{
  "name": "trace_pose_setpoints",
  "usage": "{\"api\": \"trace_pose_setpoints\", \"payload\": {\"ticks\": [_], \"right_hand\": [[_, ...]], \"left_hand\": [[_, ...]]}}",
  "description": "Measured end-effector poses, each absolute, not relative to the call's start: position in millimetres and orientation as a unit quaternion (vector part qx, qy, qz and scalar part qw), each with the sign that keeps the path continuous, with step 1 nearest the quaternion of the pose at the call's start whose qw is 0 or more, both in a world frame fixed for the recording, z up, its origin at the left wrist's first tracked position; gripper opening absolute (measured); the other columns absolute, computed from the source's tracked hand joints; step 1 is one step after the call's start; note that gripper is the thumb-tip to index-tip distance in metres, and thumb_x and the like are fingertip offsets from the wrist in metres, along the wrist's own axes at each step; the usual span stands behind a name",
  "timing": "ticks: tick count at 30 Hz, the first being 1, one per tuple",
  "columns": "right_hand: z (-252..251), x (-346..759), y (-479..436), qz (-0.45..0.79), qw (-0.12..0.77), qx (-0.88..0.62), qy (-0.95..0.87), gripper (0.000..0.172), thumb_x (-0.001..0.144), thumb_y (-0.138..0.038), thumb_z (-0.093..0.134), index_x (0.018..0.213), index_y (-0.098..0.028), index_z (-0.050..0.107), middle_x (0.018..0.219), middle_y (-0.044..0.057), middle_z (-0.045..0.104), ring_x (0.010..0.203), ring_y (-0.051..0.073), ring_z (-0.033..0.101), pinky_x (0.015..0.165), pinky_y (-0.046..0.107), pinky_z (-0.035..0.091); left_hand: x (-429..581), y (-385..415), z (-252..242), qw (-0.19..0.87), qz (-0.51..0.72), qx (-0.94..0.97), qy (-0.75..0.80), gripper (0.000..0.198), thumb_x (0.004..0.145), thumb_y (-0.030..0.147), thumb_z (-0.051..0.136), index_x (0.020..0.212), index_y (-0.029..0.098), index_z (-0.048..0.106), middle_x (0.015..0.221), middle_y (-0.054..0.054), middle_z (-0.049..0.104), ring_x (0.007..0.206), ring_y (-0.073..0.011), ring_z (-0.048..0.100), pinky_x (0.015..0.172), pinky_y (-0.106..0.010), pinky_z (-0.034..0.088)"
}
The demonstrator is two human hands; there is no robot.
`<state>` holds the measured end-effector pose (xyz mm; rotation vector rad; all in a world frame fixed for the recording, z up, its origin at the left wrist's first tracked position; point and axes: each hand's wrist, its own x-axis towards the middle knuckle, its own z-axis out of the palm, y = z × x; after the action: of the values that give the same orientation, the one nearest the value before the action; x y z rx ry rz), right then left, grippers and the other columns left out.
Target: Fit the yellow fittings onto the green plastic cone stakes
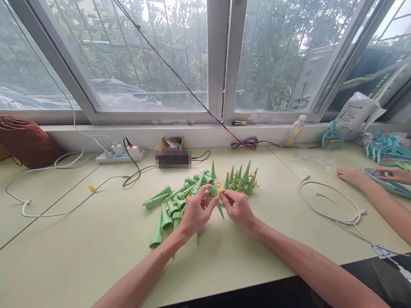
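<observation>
Frame centre: your left hand (196, 212) has its fingers pinching a green spike (220, 209); your right hand (238, 208), a yellow fitting (221, 191). Spike judged light, stiff; grip its wide end.

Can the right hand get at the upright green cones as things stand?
Probably yes: the upright green cones stand just beyond the right hand, and nothing visible blocks the way. It does seem to be pinching a yellow piece, so it would likely need to release that first.
</observation>
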<state>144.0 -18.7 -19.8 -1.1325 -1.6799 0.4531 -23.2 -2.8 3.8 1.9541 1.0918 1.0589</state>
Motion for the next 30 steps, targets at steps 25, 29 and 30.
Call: {"api": "trace_pose_setpoints", "payload": {"ticks": [25, 29, 30], "right_hand": [[-25.1, 144.8, -17.3, 0.188, 0.507, -0.463, -0.702, 0.037, 0.097, -0.03, 0.047, 0.062, -0.02, 0.039, 0.057, -0.004, 0.038, 0.052, 0.011, 0.031, 0.049, 0.026, 0.026], [-25.6, 145.5, -16.9, 0.187, 0.504, -0.461, -0.706, 0.037, 0.097, -0.03, 0.047, 0.062, -0.02, 0.043, 0.057, -0.003, 0.04, 0.051, 0.011, 0.033, 0.049, 0.026, 0.027], [-25.4, 145.6, -16.9, 0.187, 0.504, -0.461, -0.706, 0.038, 0.098, -0.03, 0.047, 0.062, -0.02, 0.044, 0.056, -0.003, 0.04, 0.051, 0.011, 0.033, 0.049, 0.026, 0.027]], "left_hand": [[-23.1, -2.5, 2.7, 0.333, 0.374, 0.764, 0.407, 0.037, 0.093, 0.044, 0.054, 0.121, 0.021, 0.048, 0.066, 0.005, 0.06, 0.047, -0.0122, 0.055, 0.05, -0.025, 0.047], [-23.6, -1.9, 2.9, 0.324, 0.375, 0.77, 0.402, 0.038, 0.092, 0.043, 0.055, 0.122, 0.021, 0.049, 0.067, 0.004, 0.061, 0.047, -0.0125, 0.055, 0.05, -0.025, 0.047], [-23.8, -1.7, 2.9, 0.316, 0.377, 0.772, 0.402, 0.037, 0.092, 0.043, 0.055, 0.121, 0.021, 0.049, 0.066, 0.004, 0.061, 0.047, -0.0126, 0.055, 0.05, -0.025, 0.046]]}}
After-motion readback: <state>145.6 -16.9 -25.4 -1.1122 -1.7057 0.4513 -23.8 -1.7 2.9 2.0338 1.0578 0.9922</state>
